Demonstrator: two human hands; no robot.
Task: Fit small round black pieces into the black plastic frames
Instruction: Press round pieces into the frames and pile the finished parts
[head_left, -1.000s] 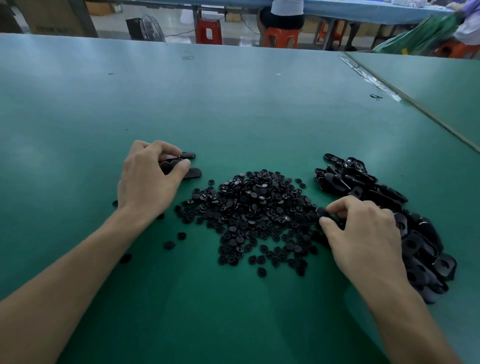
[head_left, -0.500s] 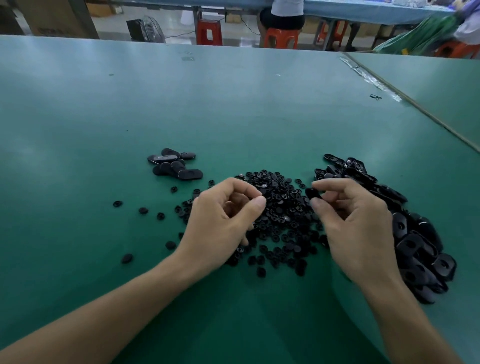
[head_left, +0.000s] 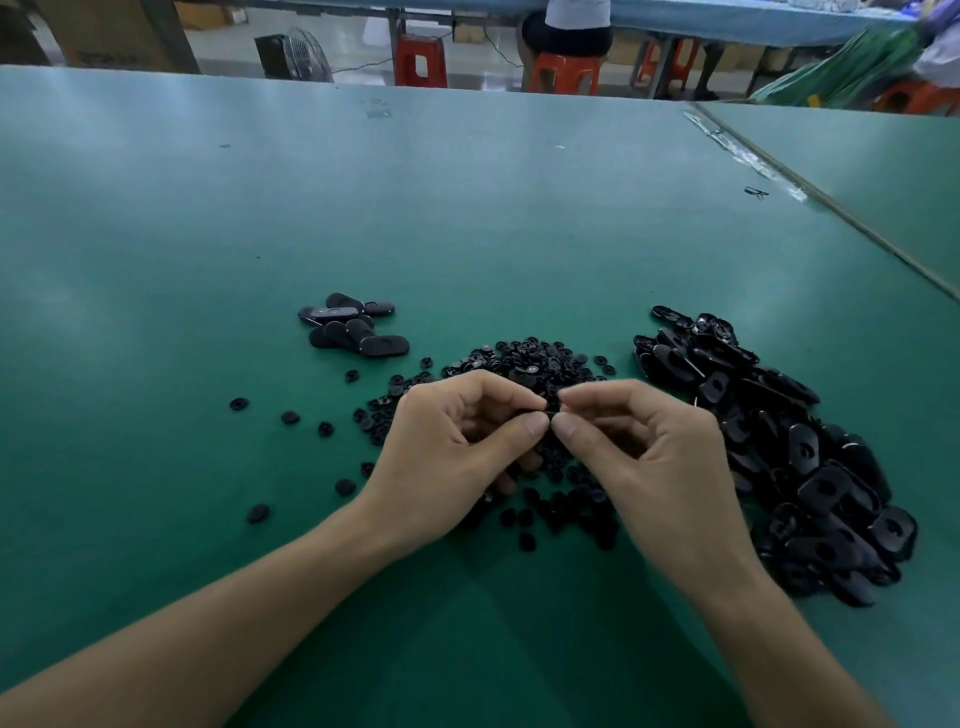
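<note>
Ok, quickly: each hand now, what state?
Left hand: closed, pinching a small black plastic piece.
Right hand: closed, pinching it too; round piece or frame, cannot tell.

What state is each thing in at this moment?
left hand, pinches small black part at fingertips.
right hand, pinches the same part.
round pieces, loose heap on table, partly under the hands.
frames pile, heaped at right, untouched.
smaller frame group, lying beyond the heap's left, untouched.
</note>
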